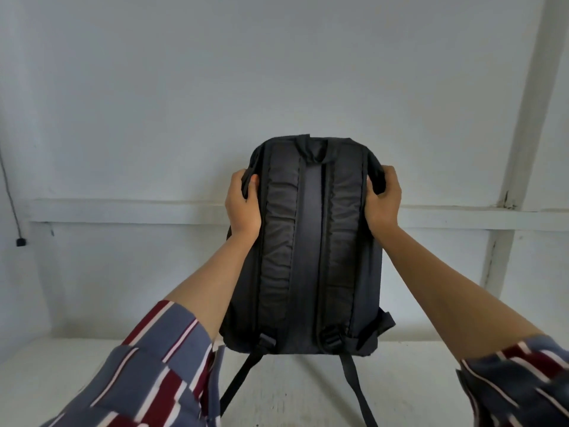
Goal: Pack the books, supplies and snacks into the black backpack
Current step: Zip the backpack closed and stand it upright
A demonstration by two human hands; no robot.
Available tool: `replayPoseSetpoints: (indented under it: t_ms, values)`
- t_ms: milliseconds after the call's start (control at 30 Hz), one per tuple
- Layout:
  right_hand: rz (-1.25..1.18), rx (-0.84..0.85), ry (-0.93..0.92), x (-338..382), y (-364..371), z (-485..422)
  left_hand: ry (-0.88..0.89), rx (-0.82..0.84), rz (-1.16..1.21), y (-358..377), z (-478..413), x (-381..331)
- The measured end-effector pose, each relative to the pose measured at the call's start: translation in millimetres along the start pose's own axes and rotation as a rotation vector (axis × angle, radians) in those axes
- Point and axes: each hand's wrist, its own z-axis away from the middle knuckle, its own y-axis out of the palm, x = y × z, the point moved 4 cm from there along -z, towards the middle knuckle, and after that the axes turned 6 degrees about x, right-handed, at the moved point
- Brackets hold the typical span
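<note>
Backpack [308, 241] upright, straps facing, left grip [243, 204] and right grip [383, 201] clutching its upper sides

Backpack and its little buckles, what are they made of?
The black backpack looks like woven synthetic fabric, maybe nylon or polyester: matte, wrinkled, with stitched seams on its padded shoulder straps. The buckles look like hard black plastic, smooth-looking, though too small to be sure.
</note>
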Motion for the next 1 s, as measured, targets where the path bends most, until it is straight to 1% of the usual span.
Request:
replayPoseSetpoints:
  t_ms: [100, 233, 300, 367, 433, 500, 567, 600, 633, 667, 700, 733, 767, 800, 833, 900, 1000]
  values:
    - [0.038, 0.074, 0.084, -27, 11, 13, -0.103, 0.072, -0.062, -3, 20, 34]
    - [0.124, 0.060, 0.196, -55, 6, 20, -0.227, 0.206, -0.184, 6, 19, 52]
    - [0.202, 0.103, 0.267, -59, 4, 16, -0.342, 0.302, -0.333, 10, 9, 56]
    - [0.280, 0.154, 0.358, -64, 1, 15, -0.455, 0.397, -0.540, 8, 7, 60]
    - [0.296, 0.156, 0.394, -67, -1, 22, -0.540, 0.422, -0.673, 4, 8, 58]
    - [0.156, 0.083, 0.352, -65, -3, 35, -0.548, 0.328, -0.629, 3, 12, 49]
    - [0.044, 0.007, 0.341, -69, -11, 56, -0.438, 0.147, -0.458, -3, 29, 41]
    - [0.043, 0.005, 0.375, -77, -17, 70, -0.374, 0.058, -0.388, -9, 45, 41]
    - [0.059, 0.029, 0.436, -87, -24, 85, -0.351, 0.002, -0.346, -15, 65, 43]
    - [0.069, 0.081, 0.525, -98, -30, 101, -0.382, -0.011, -0.313, -21, 88, 50]
    - [0.044, 0.148, 0.622, -109, -33, 115, -0.462, 0.021, -0.271, -24, 108, 60]
    - [0.003, 0.210, 0.702, -117, -34, 127, -0.556, 0.077, -0.201, -24, 124, 71]
    - [-0.003, 0.245, 0.739, -120, -34, 134, -0.627, 0.135, -0.127, -22, 136, 80]
    - [0.041, 0.247, 0.736, -120, -35, 135, -0.653, 0.165, -0.084, -20, 141, 84]
    - [0.115, 0.233, 0.719, -117, -35, 133, -0.651, 0.170, -0.093, -18, 140, 83]
    - [0.254, 0.195, 0.689, -108, -35, 130, -0.630, 0.137, -0.164, -16, 135, 77]
    - [0.313, 0.164, 0.655, -100, -39, 131, -0.587, 0.107, -0.233, -11, 132, 70]
